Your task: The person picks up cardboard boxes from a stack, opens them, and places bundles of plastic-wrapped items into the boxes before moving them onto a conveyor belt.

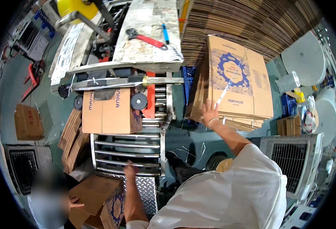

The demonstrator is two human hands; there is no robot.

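Note:
A stack of flat cardboard boxes (pixel 259 84) with a round blue print stands to the right. A white strap (pixel 224 93) crosses its top sheet. My right hand (pixel 210 112) lies at the near left corner of the stack, fingers spread, beside the strap's lower end. My left hand (pixel 130 168) is over the near end of the roller conveyor (pixel 128 154); its fingers are too small and blurred to read. Farther up the rollers, a closed carton (pixel 109 116) sits partly under the taping machine (pixel 99 82).
At lower left a co-worker's hand (pixel 75 202) touches an open carton (pixel 95 194). Flattened cartons (pixel 70 139) lean left of the conveyor. A red-handled wrench (pixel 150 41) and a blue pen (pixel 165 33) lie on the machine. Loose strapping (pixel 192 152) is on the floor.

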